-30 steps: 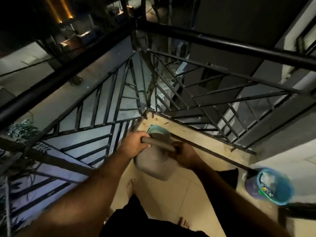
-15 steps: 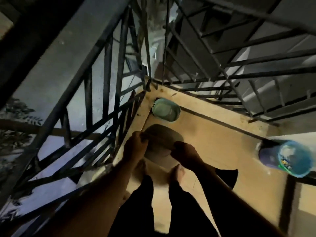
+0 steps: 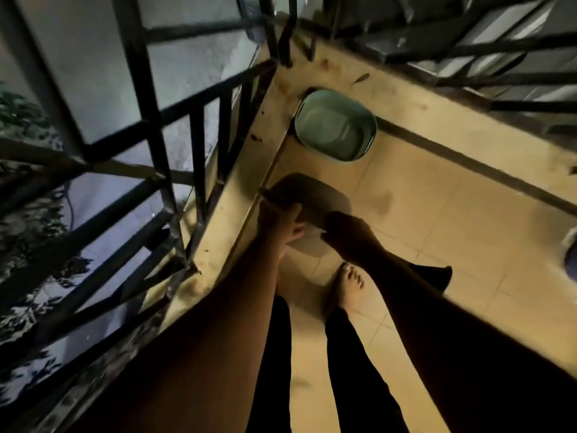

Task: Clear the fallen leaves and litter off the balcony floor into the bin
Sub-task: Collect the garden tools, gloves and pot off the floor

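Green basin (image 3: pixel 335 126) near corner; dark railing (image 3: pixel 150 120) alongside.

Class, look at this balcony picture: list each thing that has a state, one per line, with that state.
grey tub: upside down, held low over the floor by its rim.
left hand: grips the tub's rim.
right hand: grips the tub's rim.
green basin: upright on the floor in the corner, apart from the tub; contents cannot be told.
blue bin: mostly cut off at the right edge.
leaf: lying on the ledge.
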### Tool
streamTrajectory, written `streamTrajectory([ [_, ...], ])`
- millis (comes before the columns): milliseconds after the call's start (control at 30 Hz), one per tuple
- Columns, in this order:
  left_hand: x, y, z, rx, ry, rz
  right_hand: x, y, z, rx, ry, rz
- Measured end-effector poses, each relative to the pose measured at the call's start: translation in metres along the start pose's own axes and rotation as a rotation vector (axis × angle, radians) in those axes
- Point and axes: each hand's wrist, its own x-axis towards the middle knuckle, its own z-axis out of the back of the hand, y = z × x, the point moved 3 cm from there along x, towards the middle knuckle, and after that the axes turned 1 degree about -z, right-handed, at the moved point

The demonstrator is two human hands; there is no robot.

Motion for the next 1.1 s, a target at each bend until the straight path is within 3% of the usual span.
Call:
streamTrajectory([
  [467,0.131,0.012,-0.009,-0.042,-0.002,-0.06,0.125,-0.03,-0.038,-0.004,-0.093,0.007],
  [1100,0.192,0.027,-0.021,-0.083,-0.005,-0.164,0.149,-0.048,-0.04,0.04,-0.215,0.013],
])
